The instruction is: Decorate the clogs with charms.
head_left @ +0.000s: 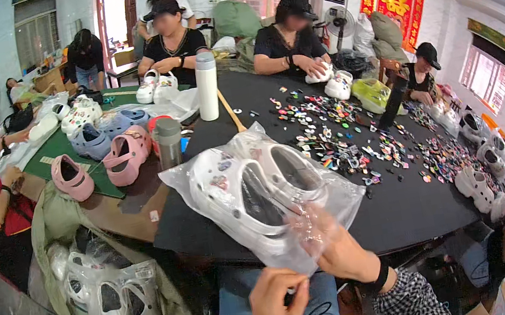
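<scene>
A pair of white clogs (225,185) with charms lies in a clear plastic bag (343,199) at the near edge of the black table. My left hand (278,303) is closed, its thumb and fingertips pinching the near edge of the bag. My right hand (334,244) is at the heel end of the clogs, and clear plastic covers its fingers. Those fingers are bent against the bag and the heels; the plastic's glare partly hides them. Both wrists wear dark bands.
Loose charms (360,159) spread over the black table (192,234). A white bottle (207,88), a grey tumbler (168,141) and pink clogs (128,155) stand beyond the bag. A green sack (53,224) on the left holds bagged clogs. Several people work around the table.
</scene>
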The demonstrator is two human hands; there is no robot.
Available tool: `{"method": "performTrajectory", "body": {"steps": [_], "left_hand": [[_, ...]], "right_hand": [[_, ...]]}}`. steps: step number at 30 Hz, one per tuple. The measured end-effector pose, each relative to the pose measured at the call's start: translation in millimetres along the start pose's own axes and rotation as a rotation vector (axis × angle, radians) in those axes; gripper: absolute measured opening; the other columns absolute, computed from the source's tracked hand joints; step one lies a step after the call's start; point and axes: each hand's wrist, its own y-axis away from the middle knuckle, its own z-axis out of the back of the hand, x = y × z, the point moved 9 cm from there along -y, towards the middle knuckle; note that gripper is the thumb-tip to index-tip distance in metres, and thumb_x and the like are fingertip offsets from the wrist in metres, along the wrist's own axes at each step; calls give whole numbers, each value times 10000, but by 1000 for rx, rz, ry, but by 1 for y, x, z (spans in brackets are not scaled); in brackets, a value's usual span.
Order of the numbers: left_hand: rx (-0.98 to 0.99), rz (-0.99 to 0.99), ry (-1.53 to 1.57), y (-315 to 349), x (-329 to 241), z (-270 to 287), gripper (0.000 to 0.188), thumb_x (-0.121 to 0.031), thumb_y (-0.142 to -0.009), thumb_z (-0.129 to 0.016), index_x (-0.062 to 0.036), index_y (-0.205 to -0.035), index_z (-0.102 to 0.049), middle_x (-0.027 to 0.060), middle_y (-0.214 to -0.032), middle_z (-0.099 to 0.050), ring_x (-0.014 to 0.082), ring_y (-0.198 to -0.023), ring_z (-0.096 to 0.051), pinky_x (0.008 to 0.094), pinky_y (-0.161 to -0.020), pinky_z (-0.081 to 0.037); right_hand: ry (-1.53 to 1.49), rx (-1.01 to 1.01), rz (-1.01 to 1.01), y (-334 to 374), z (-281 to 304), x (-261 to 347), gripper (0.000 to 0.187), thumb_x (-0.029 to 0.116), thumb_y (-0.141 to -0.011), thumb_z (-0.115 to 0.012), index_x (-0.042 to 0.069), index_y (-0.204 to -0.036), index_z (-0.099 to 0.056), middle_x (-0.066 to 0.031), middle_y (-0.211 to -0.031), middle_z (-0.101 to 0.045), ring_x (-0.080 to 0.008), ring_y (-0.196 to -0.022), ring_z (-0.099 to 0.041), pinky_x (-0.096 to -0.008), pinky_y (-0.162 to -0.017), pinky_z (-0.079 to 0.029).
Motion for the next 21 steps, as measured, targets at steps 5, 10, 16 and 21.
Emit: {"method": "performTrajectory", "body": {"steps": [5,10,16,21], "left_hand": [[127,-187,141,17,-33,-44,111,-52,-797,-689,-40,-846,-590,96,-748,-551,265,-598,-548,345,-529,-440],[205,-235,107,25,-34,-67,96,-61,-813,-680,-53,-876,-608,83,-826,-575,257,-690,-583,359,-593,-463],[279,-283,107,15,-33,-44,103,-72,-832,-661,-48,-928,-631,90,-930,-605,263,-779,-610,350,-656,-491],[85,-102,43,1,1,12,173,-18,-772,-690,-49,-939,-666,96,-950,-648,260,-847,-640,339,-723,-519]], "right_hand": [[34,-18,-87,-45,20,-25,412,217,-834,-679,50,-1201,-599,-229,-1291,-517,-404,-1197,-495,-451,-971,-445],[322,171,210,-23,13,-24,241,256,-802,-670,260,-1041,-700,-128,-1177,-594,-329,-1080,-582,-397,-871,-513],[383,190,225,-17,15,-32,253,274,-790,-686,213,-1035,-694,-74,-1096,-644,-249,-1009,-630,-334,-828,-538],[77,189,-141,-26,20,-33,276,240,-867,-653,37,-1054,-660,-123,-1041,-667,-282,-936,-644,-362,-784,-535]]}}
